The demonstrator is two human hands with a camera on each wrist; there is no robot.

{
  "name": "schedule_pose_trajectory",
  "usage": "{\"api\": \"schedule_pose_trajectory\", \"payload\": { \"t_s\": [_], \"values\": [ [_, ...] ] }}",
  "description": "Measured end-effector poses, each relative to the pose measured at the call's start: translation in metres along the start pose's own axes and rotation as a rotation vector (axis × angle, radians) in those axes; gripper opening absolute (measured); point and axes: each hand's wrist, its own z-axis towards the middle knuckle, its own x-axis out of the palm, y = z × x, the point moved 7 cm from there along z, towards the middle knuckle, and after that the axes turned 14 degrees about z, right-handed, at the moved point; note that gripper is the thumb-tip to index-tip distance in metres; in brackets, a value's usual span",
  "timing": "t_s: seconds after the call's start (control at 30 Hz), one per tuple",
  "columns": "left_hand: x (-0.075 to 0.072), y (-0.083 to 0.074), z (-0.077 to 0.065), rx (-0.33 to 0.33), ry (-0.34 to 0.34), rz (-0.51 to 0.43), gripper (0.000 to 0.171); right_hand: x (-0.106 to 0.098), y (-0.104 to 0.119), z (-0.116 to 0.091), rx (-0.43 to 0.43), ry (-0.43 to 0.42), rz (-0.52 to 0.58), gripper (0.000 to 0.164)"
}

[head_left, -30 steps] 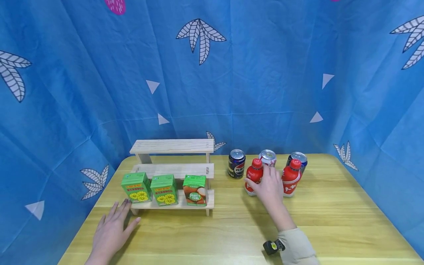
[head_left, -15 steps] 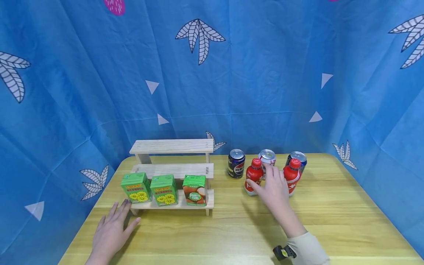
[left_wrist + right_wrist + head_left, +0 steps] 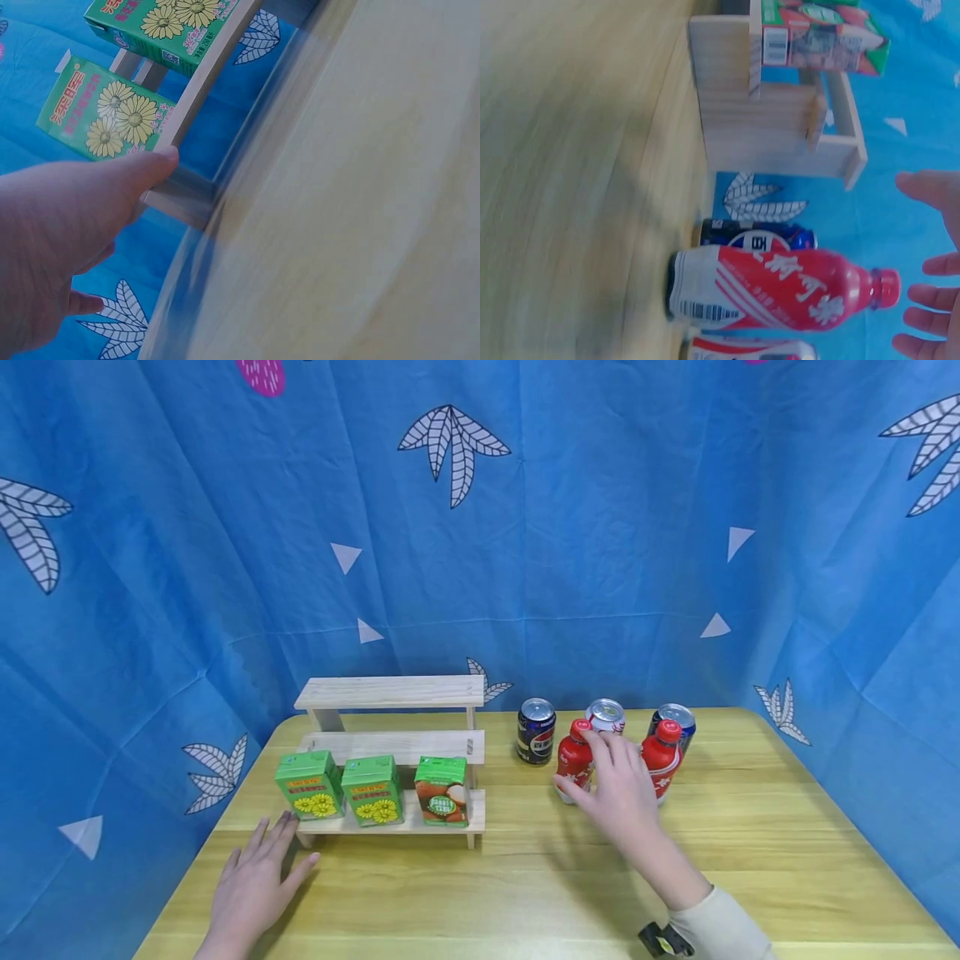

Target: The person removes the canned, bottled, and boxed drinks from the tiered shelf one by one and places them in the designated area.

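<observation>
My left hand [image 3: 251,893] lies with spread fingers on the table beside the front left corner of the wooden shelf [image 3: 397,745]. Its thumb shows close to the shelf's end in the left wrist view. Green drink cartons [image 3: 372,790] stand on the lowest step, and one brown-and-green carton [image 3: 441,791] is at its right end. My right hand [image 3: 618,785] hovers by the left red bottle [image 3: 573,764], thumb apart from the fingers. The right wrist view has these fingers [image 3: 930,296] just off the bottle's cap, holding nothing. A second red bottle [image 3: 662,760] is partly behind the hand.
A dark blue can [image 3: 536,735] stands between shelf and bottles. Behind the bottles are a white-and-red can [image 3: 606,717] and another blue can [image 3: 678,718], both partly covered. A blue patterned curtain [image 3: 600,527] hangs around the wooden table [image 3: 480,910].
My right forearm has swung to the right, and the wrist has shifted right and nearer the camera. The fingers stay near the left bottle. My left hand has not moved.
</observation>
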Motion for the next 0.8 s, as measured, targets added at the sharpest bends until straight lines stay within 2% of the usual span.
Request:
{"api": "schedule_pose_trajectory", "payload": {
  "t_s": [0.17,0.37,0.63,0.8],
  "values": [
    [0.0,-0.001,0.0,0.001,0.013,0.003,0.079,0.005,0.015,-0.001,-0.08,0.015,0.015,0.076],
    [0.0,0.0,0.0,0.0,0.036,0.002,0.08,0.018,0.032,-0.003,-0.103,0.098,0.065,0.081],
    [-0.002,0.0,0.0,-0.006,0.039,-0.014,0.081,0.046,0.047,-0.004,-0.035,0.25,0.19,0.086],
    [-0.002,0.0,0.0,-0.003,0.045,-0.016,0.081,0.061,0.053,-0.004,0.012,0.308,0.282,0.089]
  ]
}}
